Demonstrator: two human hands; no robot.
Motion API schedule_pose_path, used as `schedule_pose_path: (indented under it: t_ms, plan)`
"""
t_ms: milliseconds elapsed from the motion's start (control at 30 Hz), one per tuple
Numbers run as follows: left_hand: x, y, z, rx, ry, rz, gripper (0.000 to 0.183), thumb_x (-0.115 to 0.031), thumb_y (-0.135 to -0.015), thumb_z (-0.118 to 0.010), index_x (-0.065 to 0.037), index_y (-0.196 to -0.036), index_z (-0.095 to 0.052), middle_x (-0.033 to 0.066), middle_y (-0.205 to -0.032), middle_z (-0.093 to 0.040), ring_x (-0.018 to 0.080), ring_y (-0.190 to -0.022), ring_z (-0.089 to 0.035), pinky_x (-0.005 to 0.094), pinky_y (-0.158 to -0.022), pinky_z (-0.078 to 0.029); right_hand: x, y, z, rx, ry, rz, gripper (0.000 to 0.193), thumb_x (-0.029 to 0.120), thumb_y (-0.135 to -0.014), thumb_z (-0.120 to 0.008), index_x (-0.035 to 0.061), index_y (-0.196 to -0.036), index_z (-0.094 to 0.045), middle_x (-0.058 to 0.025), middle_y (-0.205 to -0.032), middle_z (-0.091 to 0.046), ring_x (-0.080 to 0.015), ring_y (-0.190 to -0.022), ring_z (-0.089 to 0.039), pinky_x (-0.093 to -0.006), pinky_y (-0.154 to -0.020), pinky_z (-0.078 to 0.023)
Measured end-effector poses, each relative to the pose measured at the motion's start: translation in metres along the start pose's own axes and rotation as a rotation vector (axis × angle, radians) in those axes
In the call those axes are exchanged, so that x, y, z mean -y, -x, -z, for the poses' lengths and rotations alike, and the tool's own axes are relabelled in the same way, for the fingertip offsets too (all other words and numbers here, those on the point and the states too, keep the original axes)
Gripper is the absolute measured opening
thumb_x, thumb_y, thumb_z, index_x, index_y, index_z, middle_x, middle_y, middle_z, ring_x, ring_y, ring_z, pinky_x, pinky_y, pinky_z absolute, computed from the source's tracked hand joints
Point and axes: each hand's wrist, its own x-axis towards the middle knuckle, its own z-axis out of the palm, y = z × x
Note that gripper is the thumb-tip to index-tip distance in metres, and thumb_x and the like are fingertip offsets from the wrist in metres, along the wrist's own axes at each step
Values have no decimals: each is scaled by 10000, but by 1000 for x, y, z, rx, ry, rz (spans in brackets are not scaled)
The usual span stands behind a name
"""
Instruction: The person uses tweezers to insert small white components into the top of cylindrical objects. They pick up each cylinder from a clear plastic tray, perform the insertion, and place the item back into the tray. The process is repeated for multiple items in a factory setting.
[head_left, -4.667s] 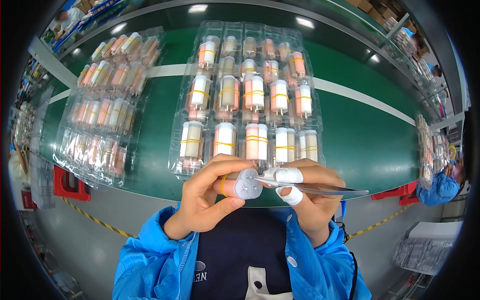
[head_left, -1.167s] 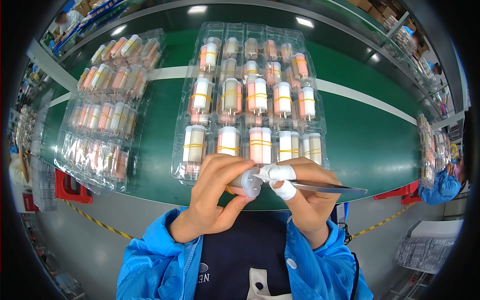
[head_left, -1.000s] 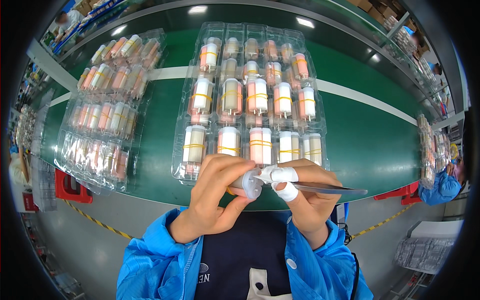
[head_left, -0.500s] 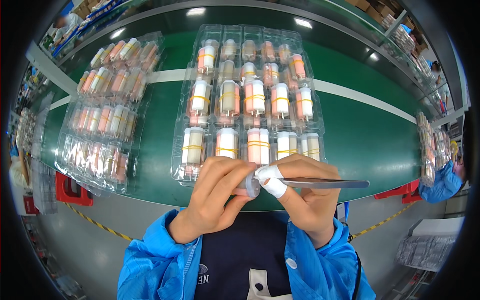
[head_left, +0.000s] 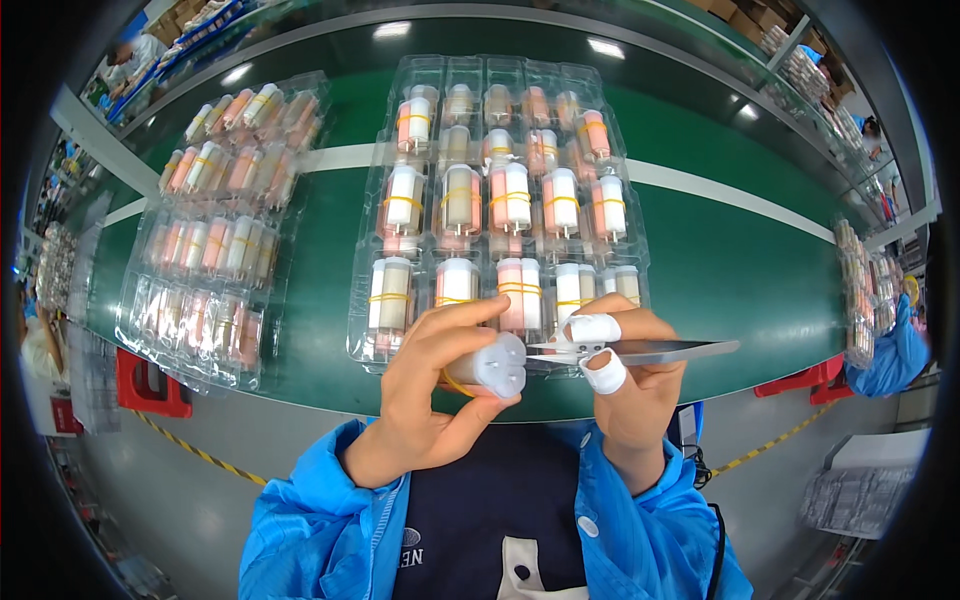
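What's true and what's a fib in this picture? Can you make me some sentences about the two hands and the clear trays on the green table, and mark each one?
1. The left hand holds a cylinder bundle with a yellow band. True.
2. The right hand holds scissors. False: it holds metal tweezers.
3. White wraps cover the right thumb and a finger beside it. True.
4. The person's sleeves are red. False: the sleeves are blue.
5. The middle clear plastic tray lies on the green tabletop. True.
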Motion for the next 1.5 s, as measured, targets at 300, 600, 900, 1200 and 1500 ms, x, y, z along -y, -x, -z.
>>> schedule_pose_path:
  t_ms: [300, 600, 900, 1200, 1500]
  plan:
    - [5, 13, -6, 35, 177, 147, 548, -14, -730, -744, 10, -1169, -417, 210, -1071, -587, 295, -983, -603, 370, -845, -480, 3, 3, -8, 25, 186, 65, 208, -9, -754, -706, -46, -953, -656, -184, -910, -664, -242, -848, -654, -321, -742, -511]
    - [-3, 14, -3, 55, 442, 324, 529, -60, -778, -726, 26, -1207, -428, 170, -1107, -567, 217, -983, -582, 312, -855, -455, 12, -3, -11, 76, 329, 109, 196, -4, -743, -710, -33, -932, -668, -172, -871, -676, -237, -799, -666, -310, -697, -519]
    - [-3, 5, -5, 28, 89, 119, 496, -20, -680, -750, 16, -1121, -526, 174, -1045, -598, 299, -935, -590, 350, -808, -470, 9, -4, -9, 110, 375, 141, 170, 8, -741, -712, -25, -904, -680, -180, -867, -681, -259, -811, -682, -320, -714, -543]
    - [-2, 4, -2, 38, 56, 82, 511, -28, -687, -754, 27, -1140, -524, 183, -1040, -601, 300, -920, -596, 356, -784, -475, 8, -7, -9, 134, 389, 140, 150, 7, -741, -704, -22, -887, -687, -177, -857, -683, -259, -793, -685, -320, -699, -550]
    - [-1, 4, -2, 41, 38, 89, 502, -29, -691, -756, 42, -1135, -533, 190, -1047, -606, 308, -900, -601, 352, -779, -476, 4, -10, -9, 183, 413, 140, 157, -1, -744, -700, -15, -899, -680, -160, -852, -684, -244, -768, -676, -307, -653, -537]
